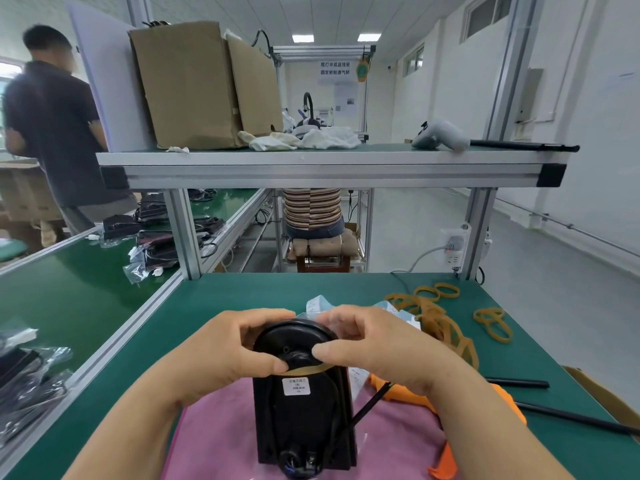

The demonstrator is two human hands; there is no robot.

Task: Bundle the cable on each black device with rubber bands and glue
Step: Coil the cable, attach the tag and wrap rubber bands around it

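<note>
A black device (304, 414) with a white label stands on a pink cloth (214, 441) in front of me, its black cable (332, 427) running down its back to a plug at the bottom. My left hand (225, 351) grips the device's rounded top from the left. My right hand (374, 344) holds the top from the right. Both thumbs press a tan rubber band (304, 369) stretched across the device over the coiled cable. An orange glue gun (408, 393) lies just right of the device, partly behind my right wrist.
Loose tan rubber bands (436, 317) lie on the green table at the right, with black glue sticks (519, 383) nearer the edge. Bagged black devices (27, 382) sit at the left. A shelf frame (311, 168) stands ahead; one person stands at left, another sits behind.
</note>
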